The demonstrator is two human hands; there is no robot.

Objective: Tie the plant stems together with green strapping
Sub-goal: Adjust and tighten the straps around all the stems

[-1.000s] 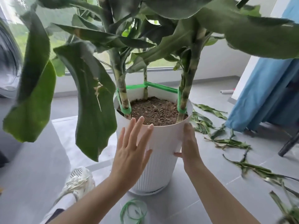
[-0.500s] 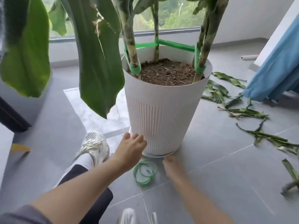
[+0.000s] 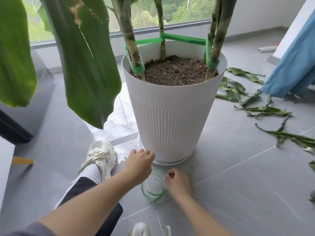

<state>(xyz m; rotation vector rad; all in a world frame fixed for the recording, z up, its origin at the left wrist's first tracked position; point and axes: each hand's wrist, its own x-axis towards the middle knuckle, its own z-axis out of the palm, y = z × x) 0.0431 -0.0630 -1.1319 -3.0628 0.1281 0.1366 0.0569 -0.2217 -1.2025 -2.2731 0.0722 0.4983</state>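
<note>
A white ribbed pot [image 3: 170, 116] of soil holds three plant stems: the left stem [image 3: 129, 40], the thin middle stem [image 3: 161, 23] and the right stem [image 3: 216, 31]. Green strapping [image 3: 184, 39] runs between them and loops around the two outer stems near the soil. A loose coil of green strapping [image 3: 154, 195] lies on the floor in front of the pot. My right hand [image 3: 177, 182] is closed at the coil's right edge. My left hand [image 3: 139, 165] has its fingers curled against the pot's base, above the coil.
The pot stands on a white saucer [image 3: 180, 162] on grey tiles. Big leaves [image 3: 85, 65] hang at the left. Cut leaf scraps [image 3: 255, 109] litter the floor at the right, below a blue cloth [image 3: 293, 68]. My white shoe [image 3: 100, 155] is beside my left hand.
Both hands have left the pot's sides and dropped to the floor at its base. My right hand has closed at the coil; my left hand's fingers have curled.
</note>
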